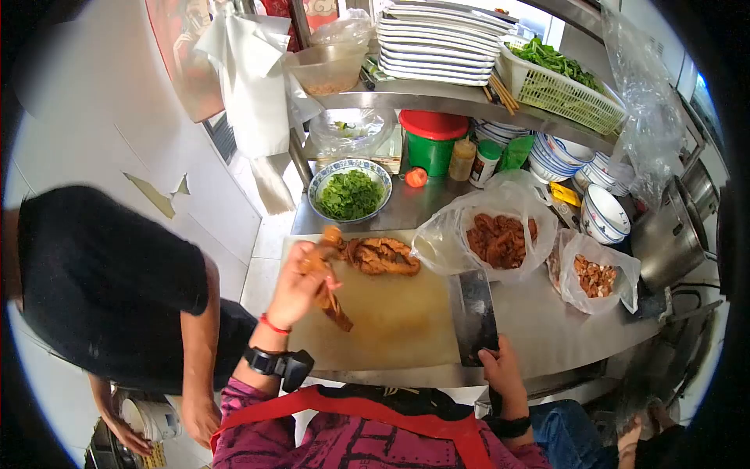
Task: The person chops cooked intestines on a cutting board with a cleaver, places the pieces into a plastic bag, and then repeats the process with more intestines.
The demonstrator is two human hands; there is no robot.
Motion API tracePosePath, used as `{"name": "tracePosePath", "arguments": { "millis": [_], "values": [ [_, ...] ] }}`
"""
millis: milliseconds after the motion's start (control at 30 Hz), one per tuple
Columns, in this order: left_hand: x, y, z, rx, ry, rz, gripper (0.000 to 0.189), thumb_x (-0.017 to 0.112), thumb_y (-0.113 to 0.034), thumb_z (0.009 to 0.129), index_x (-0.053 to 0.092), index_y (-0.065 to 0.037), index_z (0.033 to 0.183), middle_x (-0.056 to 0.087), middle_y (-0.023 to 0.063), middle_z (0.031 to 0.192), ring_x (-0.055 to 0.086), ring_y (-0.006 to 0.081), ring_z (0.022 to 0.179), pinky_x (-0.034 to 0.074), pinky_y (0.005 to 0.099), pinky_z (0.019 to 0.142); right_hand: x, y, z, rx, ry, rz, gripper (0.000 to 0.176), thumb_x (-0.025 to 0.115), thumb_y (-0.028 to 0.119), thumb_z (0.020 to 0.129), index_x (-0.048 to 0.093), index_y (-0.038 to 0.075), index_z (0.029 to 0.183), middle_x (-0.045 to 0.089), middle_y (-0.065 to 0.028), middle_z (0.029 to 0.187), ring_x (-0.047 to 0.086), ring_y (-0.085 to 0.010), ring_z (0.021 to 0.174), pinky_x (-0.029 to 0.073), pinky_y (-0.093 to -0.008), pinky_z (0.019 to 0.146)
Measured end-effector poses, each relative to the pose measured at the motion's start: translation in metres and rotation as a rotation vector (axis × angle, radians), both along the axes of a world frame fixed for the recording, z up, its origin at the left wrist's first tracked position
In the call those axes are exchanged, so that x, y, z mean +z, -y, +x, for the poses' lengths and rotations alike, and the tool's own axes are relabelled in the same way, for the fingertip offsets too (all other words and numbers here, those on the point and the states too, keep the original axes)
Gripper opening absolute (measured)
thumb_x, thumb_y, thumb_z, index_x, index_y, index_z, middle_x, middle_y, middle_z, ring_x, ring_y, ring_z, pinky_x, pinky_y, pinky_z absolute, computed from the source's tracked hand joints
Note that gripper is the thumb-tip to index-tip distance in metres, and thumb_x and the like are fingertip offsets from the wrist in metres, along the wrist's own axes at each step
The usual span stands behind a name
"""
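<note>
My left hand (291, 288) is closed around a strip of glossy brown cooked meat (334, 310), raised over the left side of the cutting board (391, 328). Beyond it, a larger brown piece of cooked meat (383, 256) lies along the board's far edge. My right hand (504, 369) grips a cleaver (475, 316) by its handle, the broad dark blade lying over the board's right edge. Near the blade's tip stands a plastic bag of brown meat pieces (500, 238). To its right sits a smaller bag of chopped pieces (594, 276).
Behind the board are a bowl of chopped greens (350, 195), a green tub with a red lid (431, 144) and stacked bowls (562, 152). A shelf holds white plates (437, 47) and a basket of greens (566, 90). A metal pot (668, 238) stands right; another person (109, 289) is at left.
</note>
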State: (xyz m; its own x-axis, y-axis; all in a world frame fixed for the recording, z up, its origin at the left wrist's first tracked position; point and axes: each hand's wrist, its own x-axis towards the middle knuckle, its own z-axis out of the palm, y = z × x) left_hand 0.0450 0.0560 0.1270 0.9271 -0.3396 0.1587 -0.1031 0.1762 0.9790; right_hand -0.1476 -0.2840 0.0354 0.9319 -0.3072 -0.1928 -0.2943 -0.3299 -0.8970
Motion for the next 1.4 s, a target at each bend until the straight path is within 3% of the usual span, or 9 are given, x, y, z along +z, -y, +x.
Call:
{"name": "tracePosePath", "arguments": {
  "millis": [100, 167, 367, 500, 567, 733, 1033, 1133, 1400],
  "values": [
    [0.039, -0.008, -0.001, 0.067, 0.021, -0.147, 0.026, 0.046, -0.004, 0.089, 0.038, -0.005, 0.114, 0.049, 0.0043, 0.069, 0.048, 0.0119, 0.063, 0.047, 0.0276, 0.060, -0.004, 0.003, 0.001, 0.000, 0.010, -0.039, 0.025, 0.058, 0.009, 0.080, 0.048, -0.001, 0.101, 0.063, -0.0192, 0.085, 0.065, -0.0276, 0.079, 0.051, -0.0364, 0.068],
    [0.057, -0.016, -0.003, 0.089, 0.077, -0.022, 0.023, 0.048, -0.008, 0.090, 0.041, -0.003, 0.112, 0.049, 0.0031, 0.069, 0.047, 0.0108, 0.060, 0.045, 0.0250, 0.059, -0.009, 0.003, 0.001, 0.010, 0.148, 0.048, 0.025, 0.056, 0.007, 0.081, 0.045, 0.004, 0.103, 0.055, -0.0041, 0.074, 0.047, -0.0076, 0.048, 0.038, -0.0233, 0.040],
    [0.083, -0.023, -0.014, 0.193, 0.242, 0.530, 0.027, 0.046, 0.007, 0.080, 0.049, -0.002, 0.106, 0.056, 0.0074, 0.084, 0.058, 0.0158, 0.072, 0.049, 0.0269, 0.071, -0.023, 0.012, 0.001, 0.010, 0.151, 0.006, 0.024, 0.056, 0.007, 0.081, 0.047, 0.004, 0.103, 0.056, -0.0041, 0.077, 0.048, -0.0079, 0.050, 0.039, -0.0237, 0.041],
    [0.006, 0.020, -0.013, 0.091, 0.521, 0.776, 0.030, 0.050, -0.001, 0.078, 0.052, -0.003, 0.108, 0.059, 0.0216, 0.095, 0.061, 0.0356, 0.083, 0.050, 0.0402, 0.066, 0.008, 0.004, 0.002, -0.037, 0.082, 0.096, 0.025, 0.057, 0.010, 0.079, 0.049, -0.003, 0.099, 0.062, -0.0185, 0.082, 0.064, -0.0259, 0.076, 0.049, -0.0357, 0.066],
    [-0.087, 0.042, -0.012, -0.088, 0.205, 1.253, 0.030, 0.053, -0.009, 0.077, 0.051, -0.005, 0.107, 0.057, 0.0196, 0.100, 0.060, 0.0340, 0.085, 0.048, 0.0430, 0.069, 0.008, 0.005, 0.000, 0.017, 0.062, -0.056, 0.027, 0.057, 0.013, 0.080, 0.049, -0.002, 0.100, 0.063, -0.0191, 0.080, 0.065, -0.0287, 0.075, 0.049, -0.0369, 0.066],
    [-0.150, 0.083, -0.034, 0.007, 0.689, 1.394, 0.042, 0.060, -0.026, 0.076, 0.048, -0.009, 0.112, 0.053, 0.0139, 0.106, 0.049, 0.0306, 0.102, 0.038, 0.0446, 0.086, 0.017, 0.001, 0.004, 0.029, -0.058, -0.160, 0.030, 0.057, 0.019, 0.081, 0.050, 0.000, 0.103, 0.063, -0.0208, 0.082, 0.064, -0.0337, 0.076, 0.049, -0.0385, 0.066],
    [-0.129, 0.069, -0.026, -0.113, 0.658, 1.017, 0.049, 0.068, -0.031, 0.071, 0.052, -0.008, 0.111, 0.050, 0.0127, 0.110, 0.045, 0.0323, 0.106, 0.036, 0.0454, 0.090, 0.002, -0.005, 0.004, 0.138, 0.032, -0.188, 0.026, 0.055, 0.010, 0.083, 0.044, 0.000, 0.103, 0.061, -0.0140, 0.076, 0.062, -0.0222, 0.064, 0.048, -0.0346, 0.055],
    [-0.141, 0.071, -0.026, -0.119, 0.638, 0.851, 0.031, 0.065, -0.022, 0.074, 0.059, -0.007, 0.099, 0.053, 0.0130, 0.103, 0.049, 0.0319, 0.101, 0.040, 0.0408, 0.087, 0.032, -0.028, 0.015, 0.231, -0.145, -0.348, 0.026, 0.050, 0.011, 0.082, 0.040, -0.002, 0.102, 0.057, -0.0298, 0.078, 0.056, -0.0480, 0.077, 0.045, -0.0513, 0.066],
    [-0.147, 0.071, -0.028, -0.131, 0.619, 0.794, 0.016, 0.062, -0.011, 0.071, 0.062, -0.005, 0.086, 0.055, 0.0135, 0.099, 0.051, 0.0321, 0.097, 0.043, 0.0400, 0.084, 0.021, -0.042, 0.024, 0.357, -0.239, -0.502, 0.025, 0.049, 0.009, 0.082, 0.036, -0.003, 0.099, 0.055, -0.0325, 0.077, 0.054, -0.0498, 0.075, 0.042, -0.0560, 0.066]
  ]
}}
